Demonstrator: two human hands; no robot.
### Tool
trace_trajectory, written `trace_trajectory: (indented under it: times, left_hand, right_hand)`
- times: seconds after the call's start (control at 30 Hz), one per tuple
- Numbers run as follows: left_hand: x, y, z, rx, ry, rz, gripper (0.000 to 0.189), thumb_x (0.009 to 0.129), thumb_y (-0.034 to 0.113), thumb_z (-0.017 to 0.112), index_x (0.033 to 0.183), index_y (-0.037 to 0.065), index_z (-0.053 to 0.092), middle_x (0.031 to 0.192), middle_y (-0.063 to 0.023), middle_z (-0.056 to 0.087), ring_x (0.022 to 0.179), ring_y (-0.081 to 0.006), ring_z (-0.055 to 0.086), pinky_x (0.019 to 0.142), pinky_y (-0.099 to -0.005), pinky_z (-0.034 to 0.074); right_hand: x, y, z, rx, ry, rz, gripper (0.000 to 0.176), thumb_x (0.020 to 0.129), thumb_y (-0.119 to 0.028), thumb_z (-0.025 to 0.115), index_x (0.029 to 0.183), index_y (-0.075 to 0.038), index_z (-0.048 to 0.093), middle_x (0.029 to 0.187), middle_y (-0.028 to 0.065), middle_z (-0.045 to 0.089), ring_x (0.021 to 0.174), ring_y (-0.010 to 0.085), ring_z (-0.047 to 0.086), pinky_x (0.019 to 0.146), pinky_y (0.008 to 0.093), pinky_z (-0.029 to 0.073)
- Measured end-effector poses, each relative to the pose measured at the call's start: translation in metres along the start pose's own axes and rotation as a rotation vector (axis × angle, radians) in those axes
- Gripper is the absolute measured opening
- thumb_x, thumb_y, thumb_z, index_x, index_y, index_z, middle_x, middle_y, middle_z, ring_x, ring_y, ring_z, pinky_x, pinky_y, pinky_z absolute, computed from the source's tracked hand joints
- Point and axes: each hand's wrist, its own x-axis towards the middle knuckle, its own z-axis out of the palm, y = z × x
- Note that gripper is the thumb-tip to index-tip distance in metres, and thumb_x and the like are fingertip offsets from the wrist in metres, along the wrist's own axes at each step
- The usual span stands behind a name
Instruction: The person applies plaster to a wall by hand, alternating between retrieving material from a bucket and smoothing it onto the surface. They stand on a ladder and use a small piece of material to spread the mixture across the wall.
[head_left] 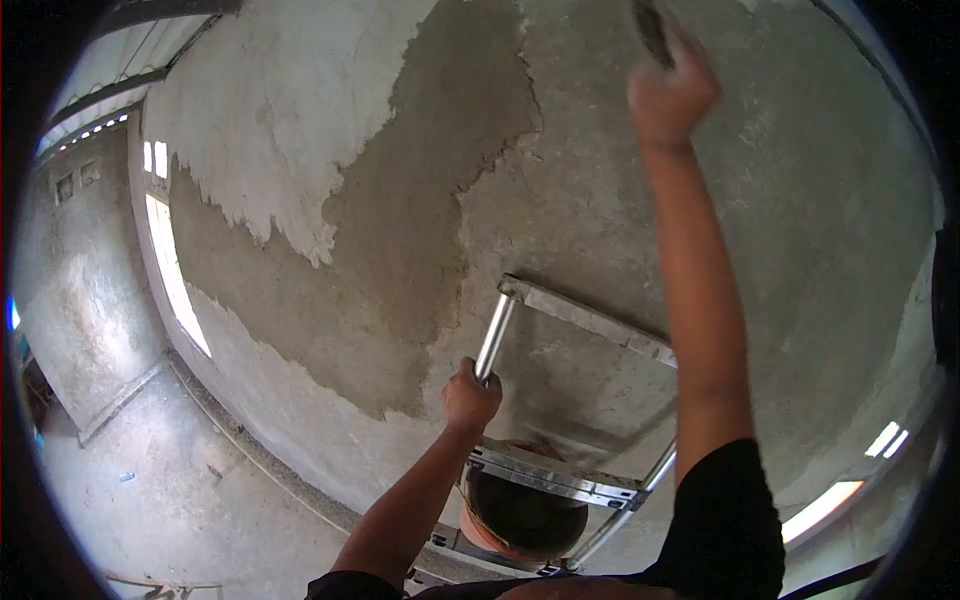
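Observation:
My left hand [472, 397] is wrapped round the silver side rail of a metal ladder [495, 335], just below its top bar. High on the right, my right hand [672, 95] is closed on a dark trowel [653, 32], seen nearly edge-on and blurred by motion. It is close to the wet grey plaster [590, 150] on the wall; whether the blade touches cannot be made out. Below my left hand, an orange bucket [478, 532] with a dark inside sits at the ladder, partly behind a rung [560, 478].
Darker damp plaster [390, 200] borders a paler dry wall area [290, 110] at the left. A bright window opening [175, 270] lies farther left, above the concrete floor [190, 480]. Another bright opening [822, 510] shows at the lower right.

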Motion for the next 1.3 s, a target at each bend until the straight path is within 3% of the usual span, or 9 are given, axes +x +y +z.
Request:
trace_trajectory:
  times: [0.1,0.2,0.53,0.6,0.8,0.93,1.07,1.17,1.3]
  left_hand:
    - [-0.002,0.004,-0.005,0.009,0.005,0.003,0.025,0.078,0.024,0.066,0.090,0.005,0.054,0.076,-0.0214,0.066,0.076,-0.0419,0.066,0.072,-0.0508,0.051]
    - [-0.001,-0.002,-0.001,-0.022,-0.004,0.014,0.025,0.078,0.023,0.066,0.090,0.005,0.054,0.074,-0.0214,0.066,0.075,-0.0420,0.066,0.071,-0.0512,0.051]
    - [0.001,-0.005,0.000,-0.036,-0.055,0.014,0.029,0.078,0.025,0.066,0.096,0.006,0.054,0.077,-0.0211,0.067,0.077,-0.0416,0.066,0.074,-0.0511,0.051]
    - [0.002,-0.009,0.003,-0.042,-0.053,0.021,0.029,0.078,0.025,0.066,0.096,0.006,0.055,0.078,-0.0211,0.067,0.077,-0.0418,0.066,0.074,-0.0510,0.051]
    - [0.001,-0.008,0.002,-0.047,-0.065,0.023,0.028,0.079,0.026,0.064,0.096,0.006,0.054,0.081,-0.0223,0.067,0.081,-0.0425,0.066,0.075,-0.0517,0.051]
    - [0.002,-0.005,-0.003,-0.057,-0.092,-0.009,0.027,0.078,0.025,0.064,0.096,0.006,0.054,0.080,-0.0224,0.067,0.080,-0.0429,0.066,0.075,-0.0518,0.051]
    - [0.003,-0.011,0.002,-0.084,-0.111,0.010,0.028,0.078,0.025,0.064,0.096,0.005,0.054,0.081,-0.0233,0.067,0.081,-0.0432,0.066,0.076,-0.0513,0.051]
    - [0.004,-0.011,0.003,-0.066,-0.097,0.032,0.029,0.079,0.025,0.064,0.097,0.005,0.054,0.083,-0.0241,0.067,0.082,-0.0429,0.066,0.077,-0.0508,0.051]
    - [0.002,-0.007,-0.003,-0.079,-0.106,0.033,0.029,0.079,0.025,0.064,0.097,0.005,0.054,0.082,-0.0235,0.067,0.082,-0.0425,0.066,0.077,-0.0506,0.051]
  right_hand:
    - [0.024,0.001,0.055,0.098,-0.444,-0.179,0.045,0.083,0.001,0.052,0.127,-0.006,0.060,0.132,0.0122,0.058,0.120,0.0282,0.057,0.104,0.0391,0.044]
    - [0.025,0.014,0.101,-0.051,-0.594,-0.482,0.044,0.084,-0.004,0.055,0.128,-0.007,0.060,0.133,0.0112,0.058,0.119,0.0252,0.058,0.103,0.0373,0.045]
    - [0.011,-0.003,0.211,-0.238,-0.597,-0.472,0.034,0.094,-0.018,0.051,0.122,-0.002,0.061,0.125,0.0135,0.062,0.117,0.0266,0.058,0.101,0.0396,0.045]
    - [0.005,-0.028,0.216,-0.109,-1.051,0.350,0.033,0.098,-0.020,0.045,0.113,0.002,0.064,0.116,0.0188,0.064,0.109,0.0313,0.060,0.097,0.0414,0.046]
    - [-0.063,-0.062,0.215,-0.095,-0.809,-0.403,0.017,0.087,-0.012,0.054,0.092,-0.004,0.068,0.086,0.0144,0.069,0.085,0.0300,0.069,0.078,0.0425,0.056]
    - [-0.036,-0.026,0.223,-0.003,-0.693,-0.308,0.020,0.090,-0.012,0.052,0.096,-0.002,0.068,0.095,0.0173,0.067,0.094,0.0347,0.067,0.081,0.0464,0.055]
    - [-0.003,-0.006,0.215,-0.073,-0.928,0.230,0.035,0.099,-0.021,0.044,0.105,0.006,0.066,0.110,0.0229,0.065,0.100,0.0361,0.061,0.094,0.0430,0.047]
    - [-0.037,-0.025,0.214,-0.258,-0.908,-0.254,0.018,0.089,-0.013,0.053,0.096,-0.003,0.067,0.095,0.0177,0.066,0.095,0.0341,0.066,0.081,0.0451,0.055]
    - [-0.081,-0.008,0.240,0.030,-0.832,-0.206,0.027,0.089,-0.008,0.050,0.109,-0.007,0.067,0.107,0.0177,0.067,0.096,0.0341,0.065,0.087,0.0433,0.054]
